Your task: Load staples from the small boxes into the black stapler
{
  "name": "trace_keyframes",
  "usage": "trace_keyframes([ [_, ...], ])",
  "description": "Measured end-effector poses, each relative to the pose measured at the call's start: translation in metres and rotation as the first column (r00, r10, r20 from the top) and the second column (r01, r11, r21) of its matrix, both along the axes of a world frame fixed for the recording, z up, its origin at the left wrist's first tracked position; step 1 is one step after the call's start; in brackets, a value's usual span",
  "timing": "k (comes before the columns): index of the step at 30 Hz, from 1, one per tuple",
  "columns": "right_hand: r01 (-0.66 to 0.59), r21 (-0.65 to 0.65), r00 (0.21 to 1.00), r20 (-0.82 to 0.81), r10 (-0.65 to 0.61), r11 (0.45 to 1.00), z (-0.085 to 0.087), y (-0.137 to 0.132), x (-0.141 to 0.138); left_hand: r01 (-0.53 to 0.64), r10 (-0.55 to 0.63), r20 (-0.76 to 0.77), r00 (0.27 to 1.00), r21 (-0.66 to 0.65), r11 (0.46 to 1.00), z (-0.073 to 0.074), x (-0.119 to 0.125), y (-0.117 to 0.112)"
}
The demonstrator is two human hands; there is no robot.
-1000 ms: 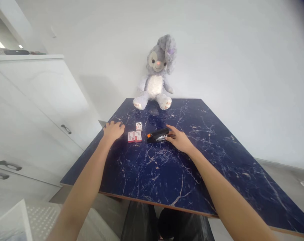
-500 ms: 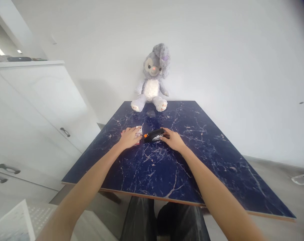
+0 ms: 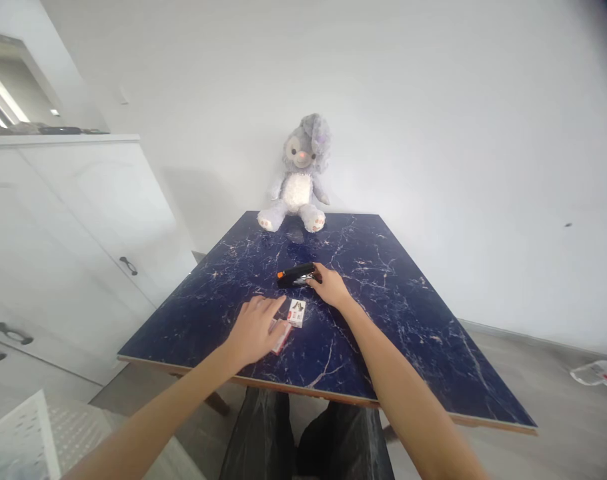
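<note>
A black stapler [image 3: 297, 275] with an orange tab at its left end lies on the dark blue table. My right hand [image 3: 330, 285] grips its right end between thumb and fingers. Nearer the front edge, my left hand [image 3: 258, 330] is spread low over the table, fingers extended. Under its thumb is a flat red-and-white box [image 3: 282, 339], partly covered by the hand. Close to the index fingertip, a small white box [image 3: 297, 312] with a dark picture and red print sits beside the first one.
A grey plush rabbit [image 3: 298, 190] sits at the far edge of the marbled table [image 3: 383, 333], against the wall. White cabinets [image 3: 73, 227] stand at the left. A clear plastic item [image 3: 596, 373] lies on the floor at right.
My left hand has come toward me from beside the stapler, and the boxes are now nearer the front edge. My right hand still holds the stapler. The camera view has shifted.
</note>
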State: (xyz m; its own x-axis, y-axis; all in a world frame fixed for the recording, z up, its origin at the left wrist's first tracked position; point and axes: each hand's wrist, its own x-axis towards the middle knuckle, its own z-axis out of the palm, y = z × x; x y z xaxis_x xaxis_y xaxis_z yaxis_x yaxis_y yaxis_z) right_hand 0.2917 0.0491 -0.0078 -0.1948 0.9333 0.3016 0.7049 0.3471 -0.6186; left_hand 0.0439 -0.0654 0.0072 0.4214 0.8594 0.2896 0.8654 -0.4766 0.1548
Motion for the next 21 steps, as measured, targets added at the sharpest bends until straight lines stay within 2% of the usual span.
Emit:
trace_keyframes([
  [2,-0.002,-0.008,1.0,0.016,0.002,1.0,0.001,0.0,0.0,-0.054,0.054,-0.013,0.998,0.003,0.999,0.0,-0.015,0.019],
  [5,-0.015,0.004,0.999,0.035,0.015,1.0,0.003,-0.001,0.001,-0.156,0.156,-0.024,0.987,0.009,0.988,0.002,-0.036,0.064],
  [7,-0.02,0.015,0.999,0.04,0.019,1.0,0.004,0.0,0.001,-0.156,0.156,-0.015,0.988,-0.008,0.988,0.005,-0.042,0.093],
  [9,-0.022,0.016,0.999,0.032,0.022,1.0,0.004,0.0,0.001,-0.081,0.081,-0.008,0.997,-0.052,0.995,0.009,-0.042,0.112],
  [12,-0.031,0.003,0.999,0.017,0.031,1.0,0.004,0.001,0.002,0.05,-0.051,-0.005,0.999,-0.125,0.991,0.01,-0.036,0.109],
  [17,-0.038,0.016,0.998,0.043,0.038,0.999,0.005,0.004,0.002,0.173,-0.177,-0.006,0.984,-0.162,0.972,-0.002,-0.024,0.065],
  [19,-0.041,0.016,0.998,0.048,0.041,0.999,0.006,0.005,0.002,0.134,-0.134,0.009,0.991,-0.129,0.982,-0.007,-0.025,0.062],
  [21,-0.038,0.009,0.998,0.045,0.037,0.999,0.006,0.005,0.002,0.053,-0.053,-0.001,0.999,-0.1,0.994,-0.011,-0.032,0.074],
])
